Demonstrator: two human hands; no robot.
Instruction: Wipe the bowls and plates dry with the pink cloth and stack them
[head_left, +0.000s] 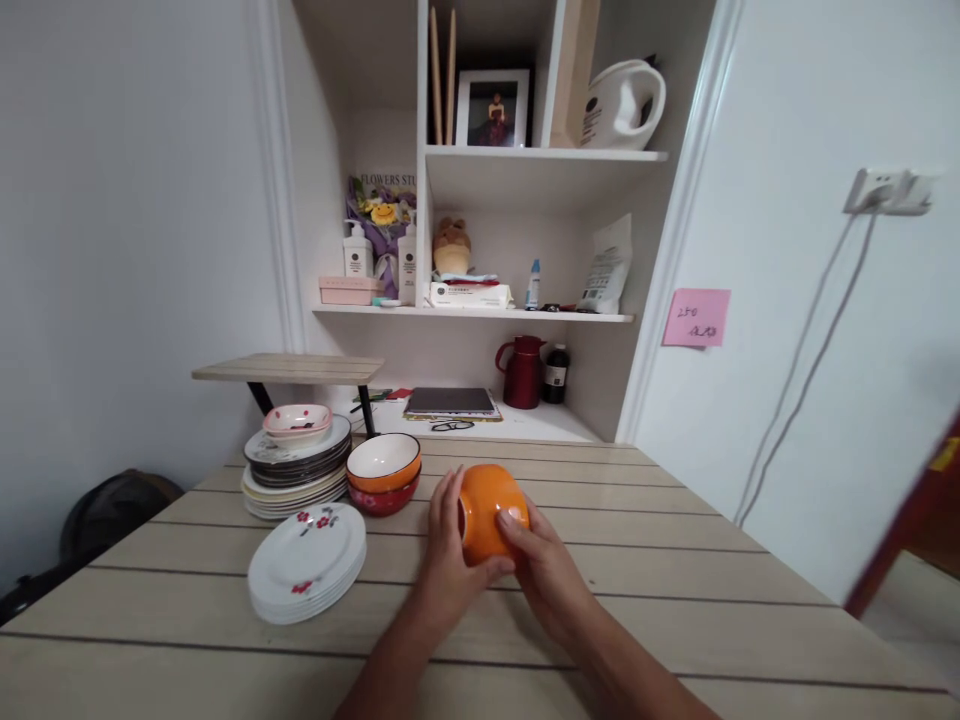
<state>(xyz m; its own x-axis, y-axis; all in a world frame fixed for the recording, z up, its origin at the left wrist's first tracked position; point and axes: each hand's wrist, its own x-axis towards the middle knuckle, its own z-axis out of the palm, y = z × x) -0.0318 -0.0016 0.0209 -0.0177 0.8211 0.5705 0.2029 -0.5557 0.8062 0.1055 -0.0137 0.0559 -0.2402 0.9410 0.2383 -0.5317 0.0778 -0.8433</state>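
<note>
Both my hands hold an orange bowl [487, 505] tipped on its side just above the wooden table [675, 560]. My left hand [448, 555] cups its left rim and underside, fingers wrapped round it. From the right, my right hand [541, 565] grips it with the thumb on top. Just left of the bowl stands a stack of two bowls, orange with a white inside [384, 462] over a red one [382, 497].
A pile of white plates with red flowers [306, 562] lies at the front left. Behind it rises a taller pile of plates [296, 470] topped by a small pink dish [297, 420]. Shelves with a red jug [521, 372] and bottles stand at the table's far end.
</note>
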